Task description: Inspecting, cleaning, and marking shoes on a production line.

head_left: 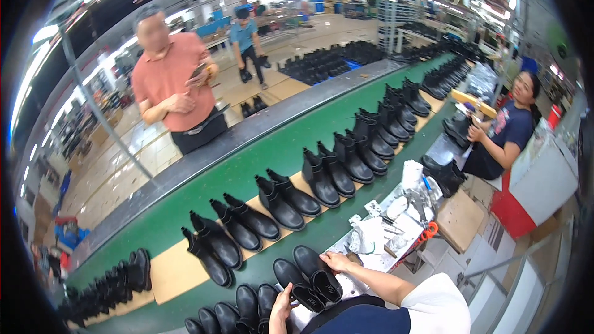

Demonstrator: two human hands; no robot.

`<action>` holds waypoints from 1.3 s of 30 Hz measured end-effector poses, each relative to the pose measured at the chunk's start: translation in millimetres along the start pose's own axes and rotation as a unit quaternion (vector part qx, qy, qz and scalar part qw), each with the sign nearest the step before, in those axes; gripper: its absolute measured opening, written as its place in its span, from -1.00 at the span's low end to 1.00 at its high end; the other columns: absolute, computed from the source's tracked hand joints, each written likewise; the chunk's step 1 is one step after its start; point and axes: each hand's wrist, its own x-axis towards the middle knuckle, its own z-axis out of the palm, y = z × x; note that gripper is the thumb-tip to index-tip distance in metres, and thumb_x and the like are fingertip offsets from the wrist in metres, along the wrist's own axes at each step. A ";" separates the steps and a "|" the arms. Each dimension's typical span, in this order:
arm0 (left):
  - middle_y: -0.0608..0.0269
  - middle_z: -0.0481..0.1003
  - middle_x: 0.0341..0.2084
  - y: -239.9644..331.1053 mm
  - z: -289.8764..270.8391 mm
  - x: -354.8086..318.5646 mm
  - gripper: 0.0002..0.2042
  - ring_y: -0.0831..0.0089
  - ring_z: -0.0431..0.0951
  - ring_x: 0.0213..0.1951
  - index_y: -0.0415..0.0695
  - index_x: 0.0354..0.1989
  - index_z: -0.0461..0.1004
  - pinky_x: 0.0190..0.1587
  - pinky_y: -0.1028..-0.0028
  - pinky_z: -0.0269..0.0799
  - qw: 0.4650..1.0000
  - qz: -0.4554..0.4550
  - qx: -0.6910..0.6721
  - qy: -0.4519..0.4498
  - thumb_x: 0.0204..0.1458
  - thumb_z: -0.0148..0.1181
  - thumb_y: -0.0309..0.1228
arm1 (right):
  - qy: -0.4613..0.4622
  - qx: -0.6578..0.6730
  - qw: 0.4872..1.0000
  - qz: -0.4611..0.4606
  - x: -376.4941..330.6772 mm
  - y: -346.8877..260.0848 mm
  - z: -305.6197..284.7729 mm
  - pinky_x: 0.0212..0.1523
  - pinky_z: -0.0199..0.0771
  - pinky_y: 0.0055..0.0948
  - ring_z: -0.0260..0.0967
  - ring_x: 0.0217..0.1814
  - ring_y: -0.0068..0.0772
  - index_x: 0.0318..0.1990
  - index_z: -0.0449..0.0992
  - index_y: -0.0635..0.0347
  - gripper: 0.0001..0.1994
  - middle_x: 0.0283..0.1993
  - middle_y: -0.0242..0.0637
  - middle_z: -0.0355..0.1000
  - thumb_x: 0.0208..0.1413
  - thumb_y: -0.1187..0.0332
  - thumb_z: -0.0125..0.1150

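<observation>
A pair of black leather shoes, a left one point(287, 271) and a right one point(307, 259), sits low in front of me with toes pointing away and insoles showing. My left hand point(282, 303) closes on the outer side of the left shoe near its heel. Around the outer side of the right shoe, my right hand point(336, 262) has its fingers curled. Several more black shoes point(246, 302) stand in a row just left of my left hand. Beyond them, a long line of black ankle boots point(282, 203) stands in pairs.
Tan boards point(162, 275) lie under the boots on the green conveyor belt point(167, 219). Right of my hands, a white tray point(371, 235) holds tools and orange-handled scissors point(429, 231). A co-worker point(504, 127) handles a boot at right; another person point(179, 80) stands across the line.
</observation>
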 end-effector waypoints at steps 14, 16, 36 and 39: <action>0.21 0.44 -0.23 -2.9 -13.0 10.4 -0.58 0.21 0.42 -0.21 -0.08 -0.09 0.32 -0.19 0.06 0.29 1.000 0.000 0.005 -0.014 0.05 -0.05 -0.01 | 0.045 -0.080 0.996 -0.016 2.4 -6.8 5.6 -0.16 0.36 -0.16 0.46 -0.40 -0.12 -0.08 0.32 0.24 -0.41 -0.27 -0.02 0.45 0.14 -0.14 -0.37; 0.21 0.44 -0.24 -3.7 -14.9 8.8 -0.58 0.21 0.42 -0.22 -0.09 -0.11 0.33 -0.19 0.06 0.29 1.000 0.005 0.003 -0.009 0.05 -0.05 -0.01 | -0.013 -0.025 1.000 0.009 -1.4 -16.9 -3.7 -0.17 0.38 -0.17 0.47 -0.42 -0.12 -0.10 0.34 0.25 -0.41 -0.31 0.00 0.45 0.14 -0.13 -0.37; 0.20 0.46 -0.27 -14.4 -35.2 26.8 -0.61 0.19 0.41 -0.18 -0.09 -0.18 0.36 -0.12 0.03 0.23 0.999 -0.035 -0.015 -0.020 0.06 -0.07 -0.01 | 0.000 -0.013 1.000 0.009 3.3 -10.1 0.7 -0.21 0.42 -0.21 0.46 -0.57 -0.20 -0.12 0.38 0.23 -0.41 -0.36 -0.02 0.46 0.13 -0.14 -0.35; 0.20 0.46 -0.29 -16.4 -31.2 35.3 -0.61 0.20 0.42 -0.20 -0.09 -0.18 0.36 -0.15 0.05 0.26 0.999 -0.030 -0.014 -0.033 0.06 -0.08 0.00 | 0.013 -0.022 1.000 0.008 4.5 -0.2 -3.1 -0.19 0.41 -0.20 0.46 -0.54 -0.17 -0.11 0.38 0.21 -0.42 -0.35 -0.01 0.47 0.14 -0.14 -0.35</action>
